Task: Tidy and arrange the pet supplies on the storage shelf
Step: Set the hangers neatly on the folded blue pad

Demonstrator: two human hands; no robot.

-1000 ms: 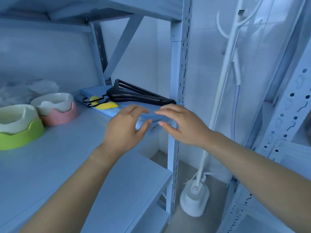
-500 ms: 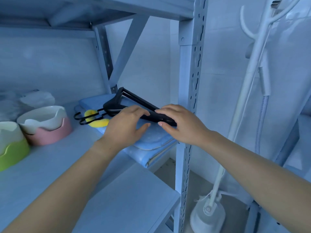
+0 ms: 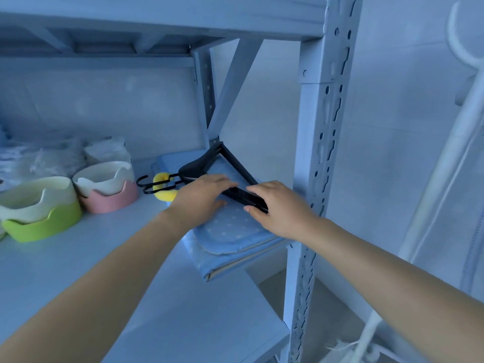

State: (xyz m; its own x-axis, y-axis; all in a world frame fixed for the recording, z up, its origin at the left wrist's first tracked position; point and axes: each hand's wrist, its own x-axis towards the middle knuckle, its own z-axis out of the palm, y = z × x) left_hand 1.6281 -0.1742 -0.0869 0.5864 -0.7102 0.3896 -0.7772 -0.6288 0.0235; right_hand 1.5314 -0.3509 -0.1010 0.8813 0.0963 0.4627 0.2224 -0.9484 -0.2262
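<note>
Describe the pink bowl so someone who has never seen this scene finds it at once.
On the shelf board of the metal rack, two pet bowls stand at the left. The pink bowl is the right-hand one, nearest the black hangers. Its base is pink, unlike the green bowl beside it.

Pale shelf: green bowl at left, pink bowl just beside it, wrapped packs behind, yellow ring, folded blue dotted pad at right end.
</note>
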